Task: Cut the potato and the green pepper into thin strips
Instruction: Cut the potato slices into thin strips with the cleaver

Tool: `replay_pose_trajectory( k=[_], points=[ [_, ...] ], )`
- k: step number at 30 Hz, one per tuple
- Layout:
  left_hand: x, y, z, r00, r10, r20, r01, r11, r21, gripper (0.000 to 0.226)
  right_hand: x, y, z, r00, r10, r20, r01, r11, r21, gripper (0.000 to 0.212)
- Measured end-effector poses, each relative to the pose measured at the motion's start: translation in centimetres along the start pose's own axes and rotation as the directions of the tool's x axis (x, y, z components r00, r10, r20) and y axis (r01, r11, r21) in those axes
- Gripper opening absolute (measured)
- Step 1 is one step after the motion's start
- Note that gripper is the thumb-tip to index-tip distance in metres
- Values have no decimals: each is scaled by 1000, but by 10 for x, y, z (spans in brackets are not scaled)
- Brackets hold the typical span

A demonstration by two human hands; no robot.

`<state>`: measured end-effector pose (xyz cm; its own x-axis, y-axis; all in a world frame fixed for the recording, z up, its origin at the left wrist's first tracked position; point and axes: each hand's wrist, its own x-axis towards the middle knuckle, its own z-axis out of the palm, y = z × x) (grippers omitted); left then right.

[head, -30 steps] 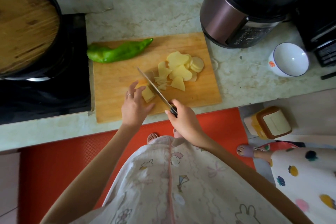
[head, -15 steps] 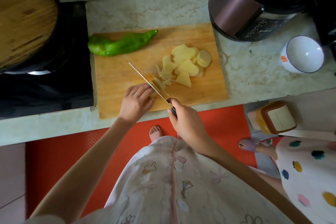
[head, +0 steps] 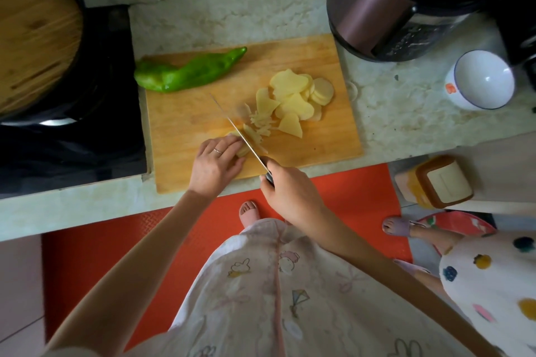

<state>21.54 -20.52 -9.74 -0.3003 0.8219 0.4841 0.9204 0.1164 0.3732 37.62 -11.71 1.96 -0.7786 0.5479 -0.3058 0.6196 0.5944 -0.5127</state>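
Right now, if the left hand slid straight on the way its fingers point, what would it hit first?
The knife: the left hand holds the potato piece with fingers right beside the blade, and past it lie cut strips. Whether fingers and blade touch is unclear.

sliced potato (head: 293, 95), whole green pepper (head: 188, 71)

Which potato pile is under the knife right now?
The small stack held by the left hand, against the knife blade. The cut strips and fanned slices lie untouched to its right.
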Motion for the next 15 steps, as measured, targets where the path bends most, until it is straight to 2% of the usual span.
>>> replay_pose_trajectory(
  k=[7, 15],
  points=[
    [-1, 0, 0, 1000, 13, -14, -13, 1000, 18, 24, 1, -4, 0, 1000, 3, -13, -4, 1000, -27, 33],
    [-1, -3, 1, 1000, -5, 25, 5, 999, 31, 20, 5, -8, -4, 1000, -21, -3, 21, 995, -97, 34]
  ],
)
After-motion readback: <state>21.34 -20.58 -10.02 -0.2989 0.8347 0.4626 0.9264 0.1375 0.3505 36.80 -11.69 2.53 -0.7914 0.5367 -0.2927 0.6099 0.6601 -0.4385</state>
